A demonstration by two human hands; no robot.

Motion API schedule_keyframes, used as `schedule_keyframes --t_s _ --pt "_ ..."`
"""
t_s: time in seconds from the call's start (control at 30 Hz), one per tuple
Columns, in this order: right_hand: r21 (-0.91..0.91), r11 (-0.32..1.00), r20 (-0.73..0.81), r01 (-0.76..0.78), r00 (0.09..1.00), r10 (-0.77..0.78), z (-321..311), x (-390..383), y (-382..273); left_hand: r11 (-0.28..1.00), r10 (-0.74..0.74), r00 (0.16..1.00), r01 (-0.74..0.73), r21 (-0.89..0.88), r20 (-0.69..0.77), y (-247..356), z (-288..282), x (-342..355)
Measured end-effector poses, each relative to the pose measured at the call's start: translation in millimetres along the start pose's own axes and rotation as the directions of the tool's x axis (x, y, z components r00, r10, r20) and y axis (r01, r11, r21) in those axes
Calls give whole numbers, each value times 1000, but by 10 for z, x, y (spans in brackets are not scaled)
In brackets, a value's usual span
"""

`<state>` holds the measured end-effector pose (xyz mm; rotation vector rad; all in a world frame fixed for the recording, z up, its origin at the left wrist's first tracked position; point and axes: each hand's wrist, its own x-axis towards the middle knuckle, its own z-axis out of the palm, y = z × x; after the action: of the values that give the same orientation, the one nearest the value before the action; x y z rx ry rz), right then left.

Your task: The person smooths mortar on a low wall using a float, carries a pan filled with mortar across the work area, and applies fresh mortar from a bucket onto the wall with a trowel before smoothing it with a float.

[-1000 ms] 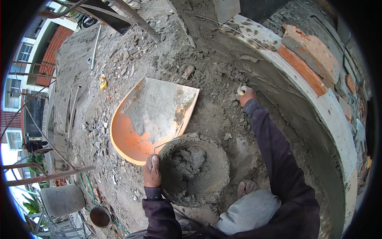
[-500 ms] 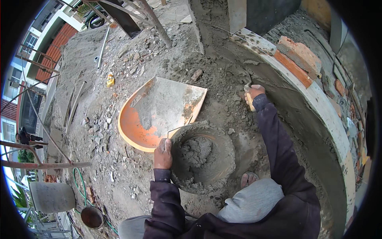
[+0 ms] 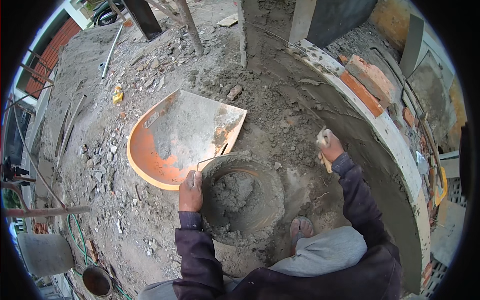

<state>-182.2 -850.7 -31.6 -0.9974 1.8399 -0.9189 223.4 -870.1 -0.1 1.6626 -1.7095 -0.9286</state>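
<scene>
My left hand (image 3: 191, 192) is closed round the wire handle (image 3: 210, 159) of a round, mortar-crusted bucket (image 3: 276, 200). Grey wet mortar (image 3: 235, 192) lies inside it, heaped toward its left side. Out to the right, my right hand (image 3: 330, 146) is wrapped round a trowel (image 3: 327, 165), whose pale handle end sticks out below the fist. Its blade is hard to make out against the grey mortar beyond the knuckles. That hand is beside the low wall's freshly plastered face (image 3: 350, 120). An orange scoop-shaped plastic piece (image 3: 155, 162), coated with dry cement, lies just left of the bucket.
Bricks (image 3: 370, 82) sit on the wall's pale top edge (image 3: 400, 150). A plastered column (image 3: 267, 40) rises ahead. Rubble and loose mortar cover the ground. Farther left are a grey tub (image 3: 45, 254), a small round pail (image 3: 97, 281), a green hose (image 3: 80, 240) and scaffold poles.
My right hand with the trowel has come back toward me, away from the column. My left hand keeps its hold on the bucket handle. The whole view has shifted slightly.
</scene>
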Motion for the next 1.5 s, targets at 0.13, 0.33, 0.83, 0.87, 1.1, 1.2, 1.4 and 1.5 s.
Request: schedule_keyframes --t_s 0.13,0.33,0.83,0.87,1.1,1.2,1.4,1.5 --pt "-417 907 -41 65 995 -90 296 663 155 998 10 999 -8 59 -32 113 30 8" --pt "-128 989 -200 -80 978 53 466 1213 -34 997 -40 999 42 58 -25 179 48 -20" --pt "254 954 -77 -158 980 182 -222 268 -645 996 61 998 -60 -68 14 -59 -56 -38" --pt "208 970 -62 -126 988 142 -302 102 -680 998 47 999 -46 -51 15 -67 -53 -49" --pt "-59 996 40 62 997 -59 -185 -212 -486 994 88 996 -88 61 -8 -32 9 -55" --pt "-45 984 -198 -172 967 160 -45 183 -275 983 124 992 -121 135 -18 -21 34 -69" --pt "38 981 -185 -193 963 196 -421 -10 231 994 80 996 -77 80 -43 -49 59 -59" --pt "-18 981 -252 -191 951 181 -551 -340 409 992 98 994 -94 85 -42 -57 46 -52"
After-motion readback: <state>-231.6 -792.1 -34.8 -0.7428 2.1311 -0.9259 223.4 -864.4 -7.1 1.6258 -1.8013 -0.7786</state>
